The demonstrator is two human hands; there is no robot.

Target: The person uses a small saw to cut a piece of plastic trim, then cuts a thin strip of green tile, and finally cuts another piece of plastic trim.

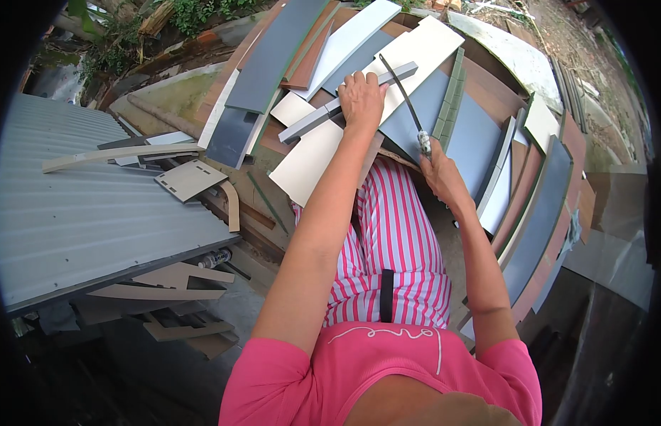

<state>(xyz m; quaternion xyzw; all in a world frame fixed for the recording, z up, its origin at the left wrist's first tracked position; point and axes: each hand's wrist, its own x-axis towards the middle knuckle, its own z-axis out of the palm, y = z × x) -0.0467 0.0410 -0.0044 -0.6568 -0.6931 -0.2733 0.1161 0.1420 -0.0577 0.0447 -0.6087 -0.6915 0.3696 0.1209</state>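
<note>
A grey square-edged bar lies slantwise over cream boards, with my left hand closed over its middle. In my right hand is a thin-bladed handsaw, its wrapped handle gripped near my knees. Its narrow dark blade points away from me and crosses the bar close to its far right end. Beneath the bar are a wide cream board and a second cream board that reaches toward my lap.
Grey-blue boards and brown panels are stacked at the back left. More long boards lean on the right, beside a green slotted strip. A corrugated metal sheet spans the left, with a spray can by its edge.
</note>
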